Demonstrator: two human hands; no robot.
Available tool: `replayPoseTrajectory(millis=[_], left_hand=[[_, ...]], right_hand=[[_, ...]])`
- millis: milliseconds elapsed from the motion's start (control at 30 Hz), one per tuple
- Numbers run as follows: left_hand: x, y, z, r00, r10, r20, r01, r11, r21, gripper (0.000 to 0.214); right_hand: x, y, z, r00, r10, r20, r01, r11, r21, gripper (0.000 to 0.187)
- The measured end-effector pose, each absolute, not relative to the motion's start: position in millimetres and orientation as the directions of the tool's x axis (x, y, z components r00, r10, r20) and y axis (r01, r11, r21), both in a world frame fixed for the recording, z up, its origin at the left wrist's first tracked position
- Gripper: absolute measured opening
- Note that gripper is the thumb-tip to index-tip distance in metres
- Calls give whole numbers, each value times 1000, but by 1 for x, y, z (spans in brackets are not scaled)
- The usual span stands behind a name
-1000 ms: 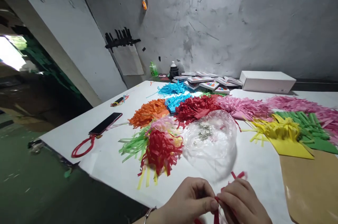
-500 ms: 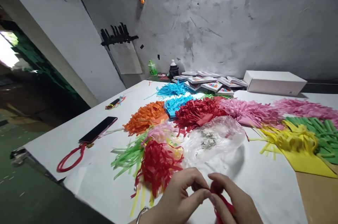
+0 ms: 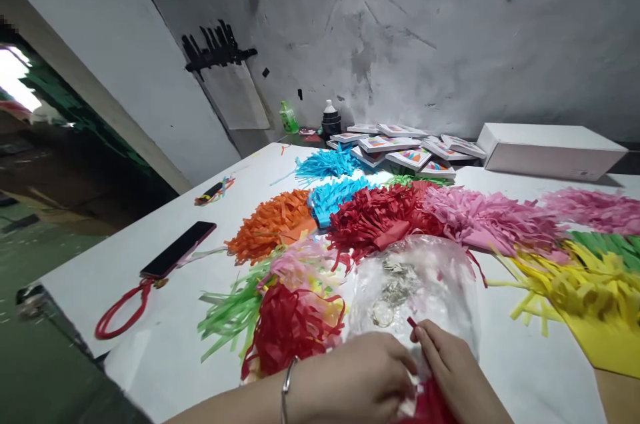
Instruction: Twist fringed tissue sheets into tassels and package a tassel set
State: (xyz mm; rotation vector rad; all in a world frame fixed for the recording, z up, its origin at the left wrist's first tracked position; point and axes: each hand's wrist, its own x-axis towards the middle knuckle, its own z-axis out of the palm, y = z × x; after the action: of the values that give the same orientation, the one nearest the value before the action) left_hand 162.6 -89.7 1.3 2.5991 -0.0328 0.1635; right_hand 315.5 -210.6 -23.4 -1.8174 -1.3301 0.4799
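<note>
Both hands meet at the bottom edge over the white table (image 3: 165, 317). My left hand (image 3: 360, 377), with a metal bracelet on the wrist, is closed in a pinch against my right hand (image 3: 445, 364). My right hand pinches a red fringed paper piece (image 3: 430, 404), with a small red tip showing above the fingers. Just beyond the fingers lies a clear plastic bag (image 3: 420, 284) holding small metal rings. A finished red paper tassel (image 3: 290, 331) lies to the left of my left hand.
Heaps of fringed paper in orange (image 3: 270, 224), blue (image 3: 330, 194), red (image 3: 380, 214), pink (image 3: 490, 217), yellow (image 3: 580, 291) and green cover the table. A phone (image 3: 177, 249) with a red cord lies left. Small boxes (image 3: 400, 151), bottles and a white box (image 3: 550, 151) stand by the wall.
The view has dipped and come closer to the table. My hands have moved forward to the plastic bag's near edge, still pinched together on the red paper.
</note>
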Motion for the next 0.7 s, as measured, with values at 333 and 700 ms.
replayPoseTrajectory(millis=[333,700], left_hand=[[212,-56,-2,912,408,-40,368,-771,520,18],[181,-92,27,828,560,-34,147,-159,976,13]], right_hand=[[317,-212,-64,402,906,131,620,-164,-768,41],[309,-225,-7,367,875,317,557,67,-828,29]])
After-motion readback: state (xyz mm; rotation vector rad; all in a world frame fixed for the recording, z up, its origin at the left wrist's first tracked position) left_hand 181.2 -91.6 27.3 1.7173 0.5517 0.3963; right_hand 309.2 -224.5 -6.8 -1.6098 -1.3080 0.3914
